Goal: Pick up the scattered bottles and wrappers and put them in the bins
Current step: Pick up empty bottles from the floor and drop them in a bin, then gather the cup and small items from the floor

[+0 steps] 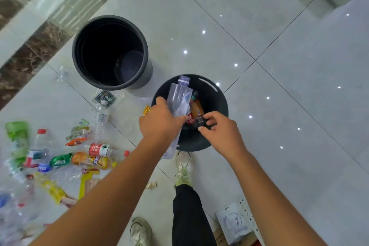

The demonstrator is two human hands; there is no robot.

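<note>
My left hand (161, 121) grips a clear plastic bottle (178, 96) by its middle, neck pointing away, over the small black bin (217, 98). My right hand (219, 128) hovers at the bin's near rim, fingers pinched on a dark bottle (199, 121) inside it. An orange-labelled bottle (196, 108) lies in that bin. A larger black bin (79, 54) stands up-left, with only a dark round shape at its bottom. Several bottles and wrappers (60, 158) lie scattered on the floor at left, among them a red-labelled bottle (98, 150).
The floor is glossy pale tile (279, 86). My shoes (183, 168) and dark trouser leg stand just below the small bin. A pale bag or box (235, 223) lies at lower right. A marble-striped wall base (30, 46) runs along the upper left.
</note>
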